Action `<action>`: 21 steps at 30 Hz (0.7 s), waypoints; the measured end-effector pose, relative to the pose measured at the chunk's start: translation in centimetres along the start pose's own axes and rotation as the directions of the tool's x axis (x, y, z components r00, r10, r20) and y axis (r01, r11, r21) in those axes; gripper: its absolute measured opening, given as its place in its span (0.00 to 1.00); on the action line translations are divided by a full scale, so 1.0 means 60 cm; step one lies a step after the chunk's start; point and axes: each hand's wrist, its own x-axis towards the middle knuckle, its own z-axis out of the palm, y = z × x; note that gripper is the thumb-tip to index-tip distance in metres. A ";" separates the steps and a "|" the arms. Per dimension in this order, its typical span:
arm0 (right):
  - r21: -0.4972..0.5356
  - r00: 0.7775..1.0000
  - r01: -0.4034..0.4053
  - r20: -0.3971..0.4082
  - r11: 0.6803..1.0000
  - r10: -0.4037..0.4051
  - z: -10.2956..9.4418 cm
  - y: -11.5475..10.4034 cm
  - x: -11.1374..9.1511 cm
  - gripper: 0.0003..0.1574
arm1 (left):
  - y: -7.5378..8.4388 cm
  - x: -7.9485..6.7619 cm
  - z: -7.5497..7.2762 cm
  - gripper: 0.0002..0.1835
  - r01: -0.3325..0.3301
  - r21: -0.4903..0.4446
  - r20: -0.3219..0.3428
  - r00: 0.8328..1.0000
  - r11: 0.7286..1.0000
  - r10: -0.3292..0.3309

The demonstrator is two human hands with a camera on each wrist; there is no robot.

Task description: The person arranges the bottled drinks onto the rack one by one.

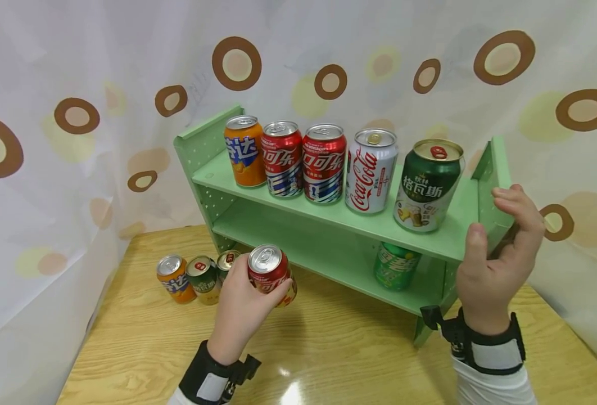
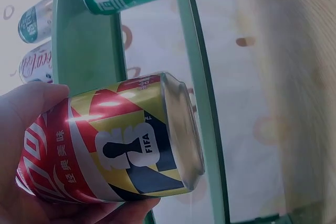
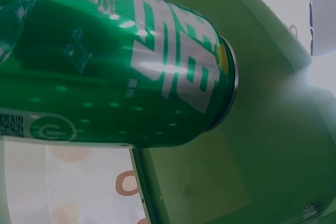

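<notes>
My left hand (image 1: 245,306) grips a red cola can (image 1: 268,269) round its side, in the air before the shelf. In the left wrist view the can's lower half shows gold, with a FIFA print. My right hand (image 1: 501,259) is beside the right end panel of the green shelf (image 1: 298,239), thumb and fingers apart and no can between them. Whether it touches the panel I cannot tell. A green soda can (image 3: 173,66) stands on the lower board near that hand. Beyond my left hand, an orange soda can (image 1: 177,279) and two dark green cans (image 1: 203,279) stand on the table.
On the top board stand an orange can (image 1: 245,151), two red cola cans (image 1: 324,163), a white Coca-Cola can (image 1: 371,171) and a green-and-white can (image 1: 428,185). The wooden table (image 1: 329,349) lies beneath. A patterned curtain (image 1: 288,50) hangs behind.
</notes>
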 end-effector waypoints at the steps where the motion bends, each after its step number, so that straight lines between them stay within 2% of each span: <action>1: 0.005 1.000 0.001 -0.002 1.000 -0.001 0.001 0.000 0.000 0.14 | 0.003 0.002 0.001 0.38 0.000 -0.006 0.006 1.000 1.000 0.000; 11: -0.010 1.000 0.007 0.007 1.000 -0.007 -0.004 0.001 0.001 0.14 | 0.021 0.024 0.023 0.37 -0.025 -0.036 0.032 0.999 0.999 0.026; 21: -0.014 1.000 0.005 0.019 1.000 -0.005 -0.007 0.000 0.001 0.15 | 0.025 0.043 0.048 0.38 -0.057 0.000 0.004 0.998 0.998 0.057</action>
